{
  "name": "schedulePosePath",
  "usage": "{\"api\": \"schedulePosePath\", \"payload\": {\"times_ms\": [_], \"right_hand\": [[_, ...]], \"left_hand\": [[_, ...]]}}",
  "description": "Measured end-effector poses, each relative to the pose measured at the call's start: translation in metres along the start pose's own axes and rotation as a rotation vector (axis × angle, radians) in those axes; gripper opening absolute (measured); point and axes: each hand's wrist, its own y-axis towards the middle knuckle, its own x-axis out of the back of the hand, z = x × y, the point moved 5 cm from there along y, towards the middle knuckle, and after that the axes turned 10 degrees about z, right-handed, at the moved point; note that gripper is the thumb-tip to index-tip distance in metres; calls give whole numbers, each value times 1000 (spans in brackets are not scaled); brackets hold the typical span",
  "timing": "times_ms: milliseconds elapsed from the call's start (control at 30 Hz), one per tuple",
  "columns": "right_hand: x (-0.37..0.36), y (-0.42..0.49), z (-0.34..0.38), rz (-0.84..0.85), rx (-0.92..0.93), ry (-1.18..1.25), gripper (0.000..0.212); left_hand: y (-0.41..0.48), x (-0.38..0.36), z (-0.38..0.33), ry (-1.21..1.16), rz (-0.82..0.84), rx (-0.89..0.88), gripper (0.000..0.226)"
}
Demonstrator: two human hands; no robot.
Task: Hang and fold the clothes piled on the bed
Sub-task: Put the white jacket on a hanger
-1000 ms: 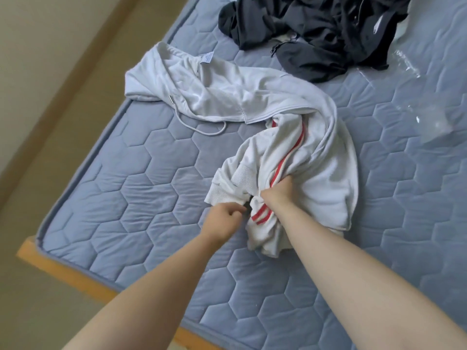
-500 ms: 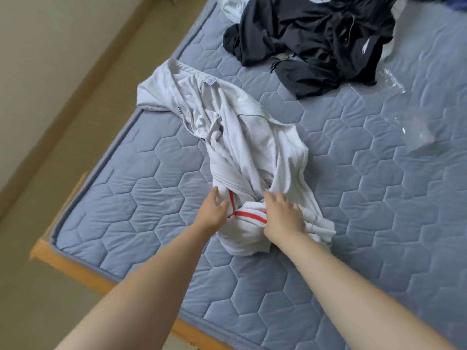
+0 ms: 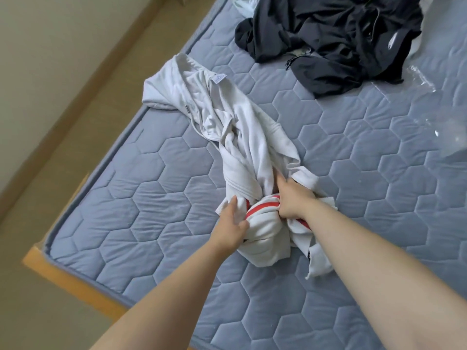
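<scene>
A white hooded garment with red stripes (image 3: pixel 242 147) lies bunched in a long twisted strip on the blue-grey quilted mattress (image 3: pixel 141 203). Its hood end points to the far left, its striped end lies near me. My left hand (image 3: pixel 231 223) grips the near striped fold from the left, thumb on the cloth. My right hand (image 3: pixel 294 198) is pushed into the folds beside it, fingers buried and curled in the white fabric. A pile of dark clothes (image 3: pixel 333 36) lies at the far edge of the bed.
Crumpled clear plastic (image 3: pixel 439 122) lies on the mattress at the right. A pale garment (image 3: pixel 242 3) peeks out beside the dark pile. The wooden bed frame (image 3: pixel 68 276) shows at the near left corner, with beige floor beyond it.
The white garment has been gathered from a wide spread into a narrow bunched strip. Both hands shifted along the striped end, and the right hand pushed deeper into the folds.
</scene>
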Motion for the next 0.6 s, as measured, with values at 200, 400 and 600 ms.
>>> {"api": "schedulePosePath", "payload": {"times_ms": [200,400,600], "right_hand": [[14,-41,25,-105,41,-159,47],[35,-111,62,-304,130,-237,59],[83,-205,94,-467,214,-222,64]], "left_hand": [[-32,18,-20,291,-180,-153,101],[-77,34,-75,749,-151,-181,123],[-148,44,-133,777,-162,-182,136]]}}
